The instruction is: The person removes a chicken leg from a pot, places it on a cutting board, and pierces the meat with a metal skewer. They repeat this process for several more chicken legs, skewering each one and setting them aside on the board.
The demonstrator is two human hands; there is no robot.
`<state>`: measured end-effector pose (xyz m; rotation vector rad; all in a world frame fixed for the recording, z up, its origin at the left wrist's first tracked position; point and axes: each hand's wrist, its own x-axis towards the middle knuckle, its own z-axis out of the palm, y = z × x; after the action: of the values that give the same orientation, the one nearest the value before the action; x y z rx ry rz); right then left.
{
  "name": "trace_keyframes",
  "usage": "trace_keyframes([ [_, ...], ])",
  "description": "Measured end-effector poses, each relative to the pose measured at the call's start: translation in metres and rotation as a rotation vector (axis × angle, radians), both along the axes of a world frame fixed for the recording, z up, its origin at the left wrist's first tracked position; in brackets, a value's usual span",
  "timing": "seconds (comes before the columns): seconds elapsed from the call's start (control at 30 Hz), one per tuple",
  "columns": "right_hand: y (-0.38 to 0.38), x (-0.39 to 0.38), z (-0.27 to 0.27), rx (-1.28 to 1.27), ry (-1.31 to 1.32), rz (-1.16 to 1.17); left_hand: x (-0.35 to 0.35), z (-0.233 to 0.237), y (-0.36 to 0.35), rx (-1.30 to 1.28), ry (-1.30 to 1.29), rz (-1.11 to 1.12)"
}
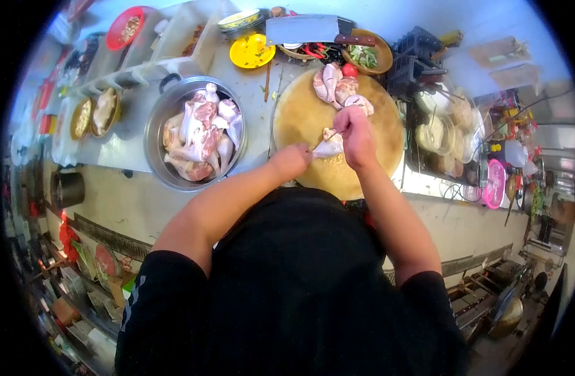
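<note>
A raw chicken drumstick (328, 146) is held over the round wooden chopping board (378, 144). My left hand (291, 161) is closed round its thin end, at the board's left side. At the thick end is my right hand (356, 135), its fingers closed on the meat; whether it also grips a small tool cannot be made out. More raw chicken pieces (328, 84) lie at the top of the board, just beyond my right hand, beside a red tomato (349, 69). To the left, a large metal pot (154, 147) holds several raw chicken legs (206, 125).
Behind the board lie a cleaver (303, 30), a yellow plate (252, 51) and a bowl of chopped greens (363, 56). Clear bins (187, 37) stand at the back left. Covered containers (447, 131) and a pink basket (495, 183) are on the right.
</note>
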<state>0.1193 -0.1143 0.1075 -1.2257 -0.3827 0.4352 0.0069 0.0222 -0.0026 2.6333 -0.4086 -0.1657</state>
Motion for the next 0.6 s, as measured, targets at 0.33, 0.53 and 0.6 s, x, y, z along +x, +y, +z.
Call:
trace_keyframes([
  [0.33,-0.001,0.003,-0.03,-0.18,-0.128,-0.024,0.003,0.008,-0.002,-0.039,0.009,0.046],
  [0.53,-0.003,0.012,-0.014,-0.175,-0.297,-0.093,0.001,0.016,-0.004,-0.087,0.155,0.16],
  [0.6,-0.011,0.014,-0.037,-0.223,-0.155,-0.079,0.003,0.009,-0.004,-0.07,0.097,0.116],
])
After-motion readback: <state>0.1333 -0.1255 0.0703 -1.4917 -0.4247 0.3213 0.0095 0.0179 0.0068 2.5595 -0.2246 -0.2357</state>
